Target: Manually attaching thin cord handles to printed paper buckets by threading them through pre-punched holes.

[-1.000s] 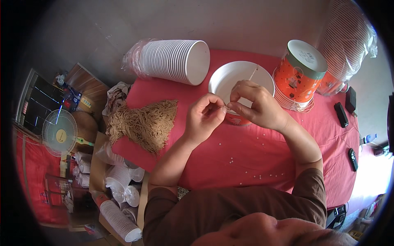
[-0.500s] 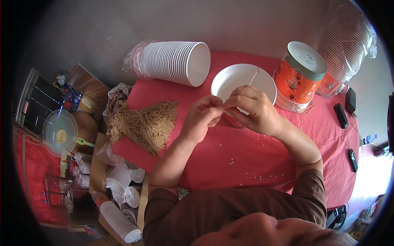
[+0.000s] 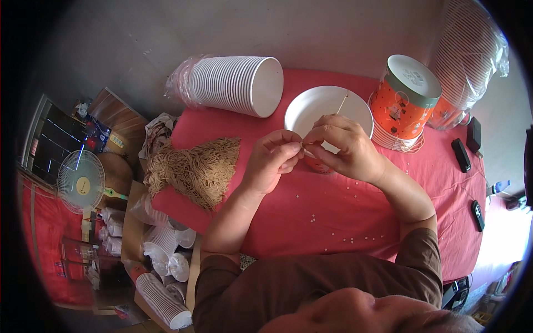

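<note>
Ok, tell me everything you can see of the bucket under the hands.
The bucket seems to stand upright on the red cloth, round mouth up: white inside, orange-red outside, like paper. The left hand and right hand hide part of its near side; contact is unclear. A thin tan strand reaches its far rim.

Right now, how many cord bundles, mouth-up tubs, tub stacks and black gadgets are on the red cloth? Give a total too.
Brown cord bundle: 1
Mouth-up white-lined tub: 1
Tub stacks (one lying, one upturned, one wrapped): 3
Black gadgets: 3
Total: 8
</note>
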Demonstrator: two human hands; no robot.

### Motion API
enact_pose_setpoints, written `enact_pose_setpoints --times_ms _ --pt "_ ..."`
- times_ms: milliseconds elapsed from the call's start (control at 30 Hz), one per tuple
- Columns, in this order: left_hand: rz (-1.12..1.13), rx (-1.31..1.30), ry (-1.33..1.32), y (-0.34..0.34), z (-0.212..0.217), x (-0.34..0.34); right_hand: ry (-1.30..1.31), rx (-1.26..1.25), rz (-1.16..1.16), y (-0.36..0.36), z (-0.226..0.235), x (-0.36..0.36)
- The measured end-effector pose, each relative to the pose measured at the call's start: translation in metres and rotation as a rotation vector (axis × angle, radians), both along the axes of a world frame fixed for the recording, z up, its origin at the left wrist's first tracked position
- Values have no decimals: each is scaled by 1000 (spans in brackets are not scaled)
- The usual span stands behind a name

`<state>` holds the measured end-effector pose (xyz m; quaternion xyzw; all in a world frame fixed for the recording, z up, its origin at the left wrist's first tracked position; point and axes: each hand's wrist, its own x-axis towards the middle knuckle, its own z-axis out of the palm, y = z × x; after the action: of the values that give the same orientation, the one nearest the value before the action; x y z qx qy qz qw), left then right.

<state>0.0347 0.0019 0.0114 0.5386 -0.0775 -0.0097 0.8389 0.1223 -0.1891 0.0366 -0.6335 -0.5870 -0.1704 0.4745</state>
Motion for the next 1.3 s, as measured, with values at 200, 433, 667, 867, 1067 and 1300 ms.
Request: enact_pose_setpoints --times_ms 200,433,667,867,1067,1300 --pt "131 224 -128 -5 1 -2 -123 29 -64 0 -1 2" --pt "272 397 -210 -3 -3 -1 -203 -70 -159 -3 0 2" --pt "339 411 -227 -3 -2 0 -317 -126 -260 -4 -1 7" --pt "361 489 -242 -1 -1 2 -358 -191 -261 -8 2 9" --pt "403 545 -336 1 -1 5 -367 -231 -240 -14 8 12" --pt "419 688 -485 5 2 6 -425 -227 -209 -16 9 15"
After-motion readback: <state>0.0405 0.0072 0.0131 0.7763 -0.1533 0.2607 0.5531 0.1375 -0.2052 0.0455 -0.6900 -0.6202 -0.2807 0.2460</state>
